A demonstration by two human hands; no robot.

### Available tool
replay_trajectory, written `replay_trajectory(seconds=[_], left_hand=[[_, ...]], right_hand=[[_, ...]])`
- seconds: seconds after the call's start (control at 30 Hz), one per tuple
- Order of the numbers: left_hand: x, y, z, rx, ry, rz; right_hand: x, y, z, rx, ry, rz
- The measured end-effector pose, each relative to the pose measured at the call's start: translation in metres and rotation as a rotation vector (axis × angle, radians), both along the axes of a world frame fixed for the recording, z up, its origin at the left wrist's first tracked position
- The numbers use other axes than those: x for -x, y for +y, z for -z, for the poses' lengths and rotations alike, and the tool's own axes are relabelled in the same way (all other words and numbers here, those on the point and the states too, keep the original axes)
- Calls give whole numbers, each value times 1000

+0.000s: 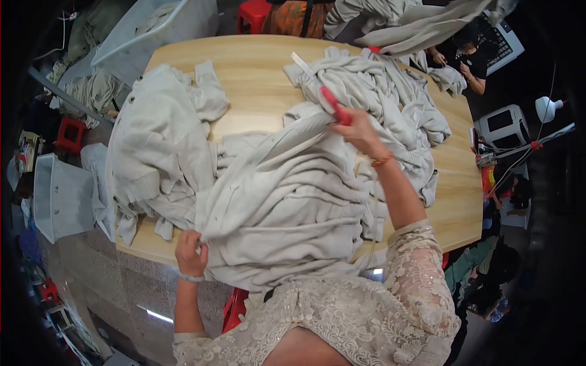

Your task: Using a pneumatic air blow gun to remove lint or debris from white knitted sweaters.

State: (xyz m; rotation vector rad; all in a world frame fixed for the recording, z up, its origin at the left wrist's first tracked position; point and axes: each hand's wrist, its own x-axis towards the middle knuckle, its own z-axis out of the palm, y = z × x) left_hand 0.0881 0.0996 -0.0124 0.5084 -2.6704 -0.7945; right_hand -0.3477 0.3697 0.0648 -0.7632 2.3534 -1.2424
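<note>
A pale cream knitted cardigan point(287, 183) lies spread over other layers of the same knit at the table's near middle. With fingers closed, my left hand point(191, 253) grips the lower left end of its ribbed front band. My right hand point(359, 131) is closed around a red-handled tool point(329, 100) with a long, pale, flat strip pointing up and left; its exact kind is unclear. The band's upper end meets this hand, but whether the fingers also hold it is hidden. Small dark marks or buttons run along the band.
Piles of cream knitwear lie left point(152, 128) and right point(378, 91) on the wooden table point(256, 58). White bins point(67, 195) and red stools point(70, 134) stand at left. Another person's hands point(465, 70) handle cloth at the far right. A red stool point(234, 311) is below the near edge.
</note>
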Motion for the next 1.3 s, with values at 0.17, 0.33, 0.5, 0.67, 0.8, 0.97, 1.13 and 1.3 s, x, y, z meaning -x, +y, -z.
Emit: replay_trajectory(seconds=[0.17,0.33,0.5,0.67,0.8,0.97,1.13,1.3], left_hand=[[-15,11,2,36,122,-55],[-13,44,12,181,-130,234],[-21,60,15,79,-96,145],[-22,57,36,-111,-88,63],[-26,47,44,-173,-116,36],[-21,47,52,-371,-19,13],[-29,38,59,-606,-15,-40],[-25,68,27,121,120,-60]], right_hand=[[-52,171,-42,-90,255,198],[-160,298,11,-861,461,123],[-224,286,17,-934,310,121],[-250,223,2,-440,125,-7],[-263,167,-2,-277,213,-395],[-288,101,14,-330,62,-569],[-303,59,31,-300,167,-653],[-299,78,23,-254,139,-575]])
